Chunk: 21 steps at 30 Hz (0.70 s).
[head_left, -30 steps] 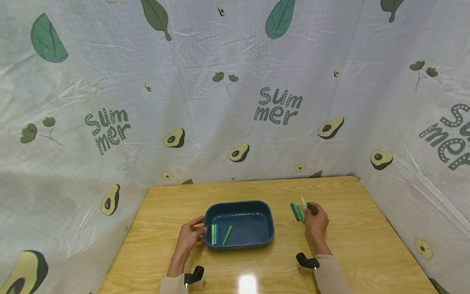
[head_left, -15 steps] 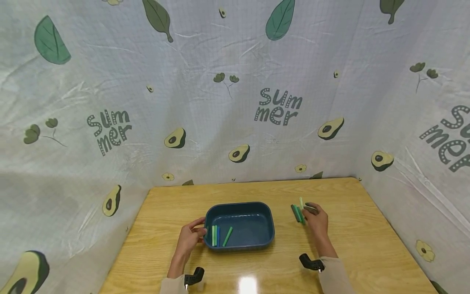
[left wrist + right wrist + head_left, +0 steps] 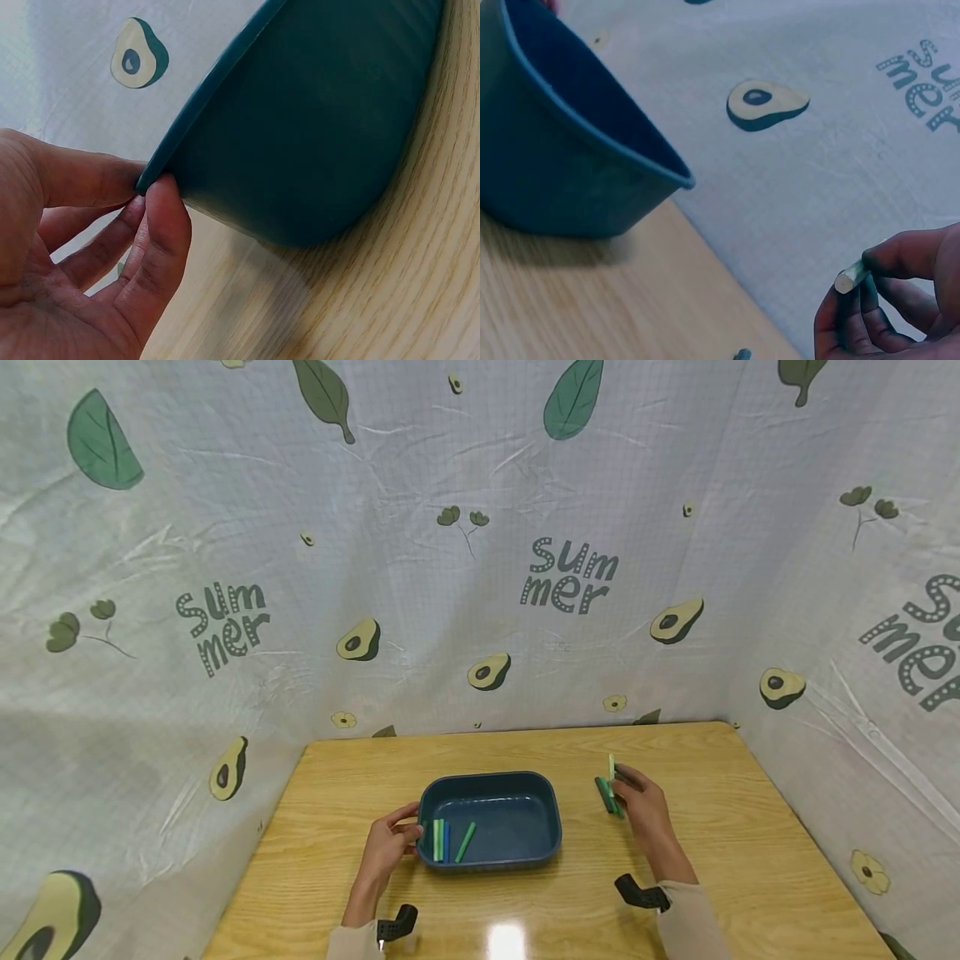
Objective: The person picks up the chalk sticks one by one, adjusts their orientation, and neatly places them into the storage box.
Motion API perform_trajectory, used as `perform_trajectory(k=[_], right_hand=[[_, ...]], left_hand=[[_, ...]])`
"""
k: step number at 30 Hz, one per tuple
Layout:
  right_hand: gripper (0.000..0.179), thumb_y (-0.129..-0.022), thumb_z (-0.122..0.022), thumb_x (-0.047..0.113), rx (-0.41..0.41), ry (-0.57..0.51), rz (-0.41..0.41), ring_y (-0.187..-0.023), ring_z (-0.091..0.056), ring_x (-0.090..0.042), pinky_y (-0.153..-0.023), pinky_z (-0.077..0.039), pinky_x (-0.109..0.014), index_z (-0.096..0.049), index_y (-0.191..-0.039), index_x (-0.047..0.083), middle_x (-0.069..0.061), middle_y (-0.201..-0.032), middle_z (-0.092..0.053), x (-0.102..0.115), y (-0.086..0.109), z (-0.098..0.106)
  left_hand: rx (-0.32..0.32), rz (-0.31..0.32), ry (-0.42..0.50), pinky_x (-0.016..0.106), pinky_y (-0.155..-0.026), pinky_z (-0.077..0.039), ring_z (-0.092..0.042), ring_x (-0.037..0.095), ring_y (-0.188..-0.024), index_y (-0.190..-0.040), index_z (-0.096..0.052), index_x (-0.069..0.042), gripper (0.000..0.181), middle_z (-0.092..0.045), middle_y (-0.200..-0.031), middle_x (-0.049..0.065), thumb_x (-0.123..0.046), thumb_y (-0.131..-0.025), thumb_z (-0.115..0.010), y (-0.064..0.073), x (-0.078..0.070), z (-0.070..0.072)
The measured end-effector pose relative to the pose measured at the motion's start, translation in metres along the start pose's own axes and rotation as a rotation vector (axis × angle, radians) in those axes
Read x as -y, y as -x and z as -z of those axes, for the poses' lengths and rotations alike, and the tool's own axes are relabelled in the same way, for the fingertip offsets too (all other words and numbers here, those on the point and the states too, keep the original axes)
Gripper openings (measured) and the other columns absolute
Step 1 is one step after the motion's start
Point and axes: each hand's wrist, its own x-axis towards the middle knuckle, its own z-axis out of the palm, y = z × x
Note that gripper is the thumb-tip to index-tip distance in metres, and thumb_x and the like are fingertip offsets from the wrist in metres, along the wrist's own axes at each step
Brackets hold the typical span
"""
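A dark blue-green plastic bin (image 3: pixel 491 865) stands on the table, with several green and blue chalk sticks (image 3: pixel 446 842) inside at its left. My left hand (image 3: pixel 388 843) pinches the bin's left rim between thumb and fingers, as the left wrist view shows closely. On the right, my right hand (image 3: pixel 647 810) holds a pale yellow-green chalk stick (image 3: pixel 846 281) between thumb and fingers; its round end points out past the fingertips. Beneath that hand several green chalk sticks (image 3: pixel 604 795) lie side by side on the table, partly hidden by the fingers.
The wooden table (image 3: pixel 352 777) meets a white sheet (image 3: pixel 420 710) printed with avocados at its back edge. More sheet hangs at both sides. A stretch of table lies between the bin and the loose chalk. Each wrist wears a small black camera (image 3: pixel 641 893).
My right hand has raised the pale chalk stick slightly off the group and turned it more upright. The left hand keeps its hold on the bin.
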Motion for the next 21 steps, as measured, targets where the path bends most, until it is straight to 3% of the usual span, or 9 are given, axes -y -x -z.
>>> perform_trajectory(k=[3, 6, 10, 13, 17, 21], right_hand=[[0.053, -0.104, -0.045, 0.016, 0.034, -0.037, 0.005, -0.140, -0.038, -0.034, -0.114, -0.036, -0.046, -0.028, -0.154, 0.006, -0.020, -0.154, -0.035, 0.005, 0.000, -0.001], [0.053, -0.104, -0.046, 0.015, 0.054, -0.070, 0.012, -0.136, -0.045, -0.029, -0.113, -0.037, -0.047, -0.029, -0.154, 0.008, -0.019, -0.153, -0.037, 0.010, 0.000, -0.002], [0.053, -0.103, -0.049, 0.014, 0.079, -0.088, 0.016, -0.116, -0.059, -0.010, -0.107, -0.044, -0.041, -0.032, -0.152, 0.008, -0.014, -0.144, -0.046, 0.018, 0.002, -0.005], [0.054, -0.101, -0.054, 0.014, 0.095, -0.102, 0.028, -0.102, -0.061, 0.000, -0.099, -0.050, -0.033, -0.034, -0.150, 0.007, -0.004, -0.130, -0.055, 0.022, 0.005, -0.008], [0.056, -0.098, -0.058, 0.011, 0.125, -0.139, 0.047, -0.099, -0.063, -0.002, -0.093, -0.053, -0.029, -0.036, -0.148, 0.002, 0.006, -0.114, -0.059, 0.028, 0.008, -0.015], [0.055, -0.096, -0.059, 0.007, 0.165, -0.184, 0.050, -0.097, -0.064, -0.006, -0.090, -0.055, -0.031, -0.036, -0.146, -0.001, 0.006, -0.109, -0.061, 0.033, 0.009, -0.024]], left_hand=[[-0.001, 0.003, 0.003, 0.034, -0.063, -0.056, -0.064, 0.024, -0.095, -0.137, -0.055, -0.001, 0.046, -0.056, -0.133, 0.020, 0.001, -0.091, -0.060, -0.001, 0.001, 0.000], [-0.001, 0.004, 0.005, 0.034, -0.063, -0.056, -0.063, 0.024, -0.096, -0.138, -0.055, -0.001, 0.047, -0.056, -0.134, 0.020, 0.001, -0.092, -0.060, -0.001, 0.002, 0.000], [-0.003, 0.007, 0.004, 0.033, -0.063, -0.056, -0.063, 0.023, -0.095, -0.138, -0.055, -0.001, 0.047, -0.056, -0.134, 0.020, 0.001, -0.092, -0.060, -0.003, 0.003, 0.000], [-0.006, 0.009, 0.003, 0.032, -0.062, -0.055, -0.064, 0.020, -0.093, -0.137, -0.055, -0.002, 0.046, -0.056, -0.133, 0.020, 0.001, -0.092, -0.061, -0.003, 0.002, 0.000], [-0.011, 0.013, 0.004, 0.030, -0.061, -0.055, -0.063, 0.017, -0.091, -0.137, -0.056, -0.003, 0.046, -0.056, -0.133, 0.020, 0.002, -0.091, -0.061, -0.002, 0.000, 0.000], [-0.008, 0.010, -0.004, 0.031, -0.062, -0.055, -0.063, 0.017, -0.092, -0.138, -0.055, -0.002, 0.046, -0.056, -0.133, 0.020, 0.002, -0.092, -0.060, -0.001, -0.001, 0.001]])
